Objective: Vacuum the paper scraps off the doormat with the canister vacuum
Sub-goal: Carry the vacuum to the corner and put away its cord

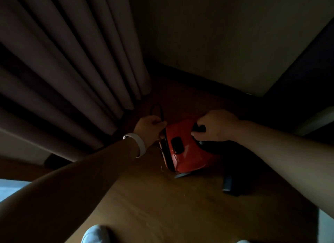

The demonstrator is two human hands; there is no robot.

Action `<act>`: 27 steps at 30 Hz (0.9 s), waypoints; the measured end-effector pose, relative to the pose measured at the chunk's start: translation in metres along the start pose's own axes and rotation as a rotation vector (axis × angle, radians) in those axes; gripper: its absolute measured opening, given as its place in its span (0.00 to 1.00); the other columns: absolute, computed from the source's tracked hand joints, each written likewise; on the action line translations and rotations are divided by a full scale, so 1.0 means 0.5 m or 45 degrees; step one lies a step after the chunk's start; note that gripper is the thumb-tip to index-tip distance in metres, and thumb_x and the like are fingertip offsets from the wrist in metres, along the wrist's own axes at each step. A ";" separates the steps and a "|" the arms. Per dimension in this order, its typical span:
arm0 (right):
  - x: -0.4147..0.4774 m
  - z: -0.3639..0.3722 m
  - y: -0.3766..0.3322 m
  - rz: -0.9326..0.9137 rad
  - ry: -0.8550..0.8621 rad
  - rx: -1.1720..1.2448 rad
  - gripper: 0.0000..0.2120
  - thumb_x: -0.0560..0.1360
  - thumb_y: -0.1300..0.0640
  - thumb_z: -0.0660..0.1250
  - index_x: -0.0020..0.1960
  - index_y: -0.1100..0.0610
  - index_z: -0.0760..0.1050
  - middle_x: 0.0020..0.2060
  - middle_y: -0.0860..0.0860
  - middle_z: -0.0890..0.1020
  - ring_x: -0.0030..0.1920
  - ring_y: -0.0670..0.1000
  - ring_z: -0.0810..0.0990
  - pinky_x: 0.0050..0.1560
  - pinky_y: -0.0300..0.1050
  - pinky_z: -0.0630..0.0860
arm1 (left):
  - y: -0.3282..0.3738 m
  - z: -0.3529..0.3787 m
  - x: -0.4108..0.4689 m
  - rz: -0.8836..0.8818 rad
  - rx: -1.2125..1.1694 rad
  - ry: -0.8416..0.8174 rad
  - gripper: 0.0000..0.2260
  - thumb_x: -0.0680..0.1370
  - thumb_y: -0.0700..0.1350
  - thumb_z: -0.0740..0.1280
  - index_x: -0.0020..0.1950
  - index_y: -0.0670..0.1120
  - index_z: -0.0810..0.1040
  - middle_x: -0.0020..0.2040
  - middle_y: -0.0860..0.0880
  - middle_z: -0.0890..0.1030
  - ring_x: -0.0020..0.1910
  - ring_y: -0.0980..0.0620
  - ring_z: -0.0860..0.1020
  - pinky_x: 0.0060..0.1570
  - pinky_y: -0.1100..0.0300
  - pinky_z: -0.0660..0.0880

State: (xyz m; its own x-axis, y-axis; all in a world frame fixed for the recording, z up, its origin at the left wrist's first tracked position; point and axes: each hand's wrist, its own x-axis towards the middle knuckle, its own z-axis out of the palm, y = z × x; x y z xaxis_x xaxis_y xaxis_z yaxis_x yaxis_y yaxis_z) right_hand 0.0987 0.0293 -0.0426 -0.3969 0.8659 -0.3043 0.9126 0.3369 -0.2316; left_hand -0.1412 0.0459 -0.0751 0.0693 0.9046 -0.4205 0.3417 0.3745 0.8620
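A red canister vacuum (188,152) sits on the wooden floor in a dim corner. My right hand (215,127) grips the black handle on its top. My left hand (150,128), with a white band on the wrist, pinches a black power cord (158,109) at the vacuum's left end; the cord loops up behind the hand toward the curtain. No doormat or paper scraps are in view.
Dark pleated curtains (75,76) hang at the left down to the floor. A beige wall (226,43) closes the corner behind the vacuum. A dark flat object (228,185) lies on the floor (162,206) right of the vacuum. A white shoe (95,234) shows at the bottom edge.
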 end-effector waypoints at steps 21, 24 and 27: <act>-0.033 0.024 0.017 -0.019 0.072 -0.064 0.24 0.73 0.31 0.61 0.34 0.51 0.72 0.31 0.48 0.77 0.34 0.48 0.76 0.36 0.48 0.73 | -0.103 -0.009 -0.007 0.581 0.876 -0.082 0.16 0.77 0.49 0.66 0.65 0.54 0.70 0.55 0.52 0.77 0.50 0.52 0.78 0.45 0.60 0.72; -0.036 0.030 0.019 -0.024 0.079 -0.042 0.25 0.69 0.29 0.58 0.36 0.51 0.73 0.34 0.47 0.77 0.36 0.47 0.77 0.38 0.49 0.76 | -0.108 -0.030 -0.006 0.974 1.249 -0.277 0.19 0.77 0.58 0.63 0.65 0.53 0.74 0.58 0.51 0.77 0.53 0.50 0.78 0.49 0.58 0.76; -0.037 0.031 0.024 -0.030 0.076 -0.016 0.25 0.68 0.28 0.57 0.35 0.50 0.72 0.34 0.46 0.77 0.36 0.47 0.77 0.38 0.48 0.76 | -0.096 -0.054 -0.004 1.072 1.709 -0.473 0.32 0.72 0.69 0.62 0.71 0.54 0.67 0.65 0.49 0.74 0.61 0.47 0.74 0.59 0.51 0.73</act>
State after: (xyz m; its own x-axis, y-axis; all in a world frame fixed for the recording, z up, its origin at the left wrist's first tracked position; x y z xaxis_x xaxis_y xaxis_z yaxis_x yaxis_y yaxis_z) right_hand 0.1155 0.0116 -0.0541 -0.4122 0.8780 -0.2432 0.9044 0.3620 -0.2261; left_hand -0.1831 0.0314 -0.1078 0.7905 0.5800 -0.1968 0.6048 -0.7899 0.1015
